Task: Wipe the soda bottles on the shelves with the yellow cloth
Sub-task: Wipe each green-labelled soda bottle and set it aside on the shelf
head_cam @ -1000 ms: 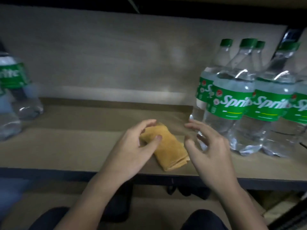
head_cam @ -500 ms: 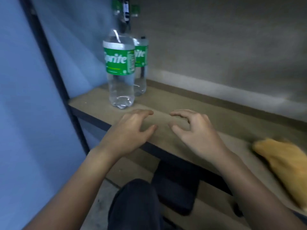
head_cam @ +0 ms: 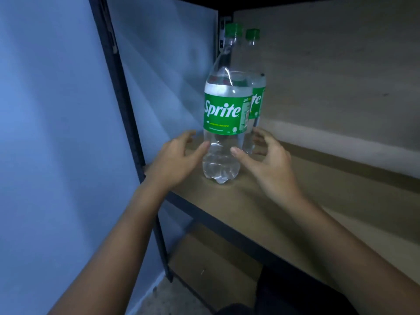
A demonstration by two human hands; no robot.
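Note:
A clear Sprite bottle [head_cam: 223, 123] with a green label and green cap stands upright at the left end of the wooden shelf [head_cam: 318, 196]. A second Sprite bottle [head_cam: 256, 96] stands right behind it, partly hidden. My left hand [head_cam: 176, 159] is just left of the front bottle's base, fingers spread, thumb tip at the bottle's side. My right hand [head_cam: 267, 163] is just right of it, fingers loosely curved, thumb tip against the bottle. Neither hand closes round it. The yellow cloth is out of view.
A dark metal shelf post [head_cam: 122, 105] runs down left of the bottles, with a blue wall [head_cam: 52, 133] beyond it. A lower shelf [head_cam: 211, 264] lies below. A wooden back panel [head_cam: 341, 76] closes the rear. My dark-clothed knee [head_cam: 295, 294] shows at the bottom.
My view swung left from the yellow cloth and the bottle group to the shelf's left end. Both hands let go of the cloth and moved up to either side of the front bottle.

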